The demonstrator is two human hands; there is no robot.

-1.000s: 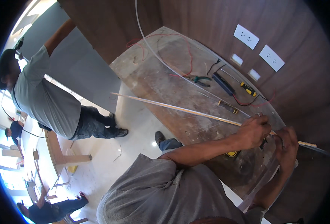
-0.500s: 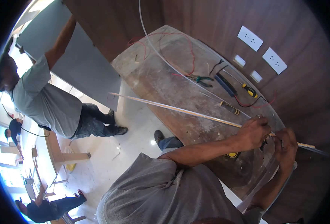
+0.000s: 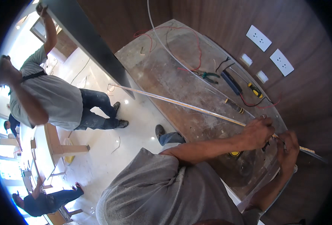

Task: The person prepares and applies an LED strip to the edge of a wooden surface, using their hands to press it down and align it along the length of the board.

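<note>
A long, thin LED strip in a pale channel [image 3: 181, 105] slants over the worn wooden board, with thin wires at its far left end. My left hand [image 3: 258, 133] pinches it near its right part, fingers closed. Just to the right, my right hand [image 3: 288, 148] is closed on the same strip, whose end sticks out past the fingers. A small black piece [image 3: 265, 146] shows between the hands, its kind unclear. Beside my right forearm hangs a translucent plastic strip [image 3: 258, 191]. Under my left forearm a yellow-and-black tape measure [image 3: 234, 153] is partly hidden.
On the board [image 3: 147, 71] lie green-handled pliers [image 3: 210, 77], a black power supply [image 3: 231, 82], a yellow-and-black screwdriver [image 3: 254, 90], another handled tool [image 3: 234, 106] and red wire [image 3: 200, 52]. White sockets [image 3: 282, 62] sit on the wood wall. A co-worker [image 3: 57, 97] handles a grey panel [image 3: 91, 41].
The co-worker's grey panel has swung from broadside to nearly edge-on, and that person's arm has come down in front. My hands keep their hold on the strip, with little movement.
</note>
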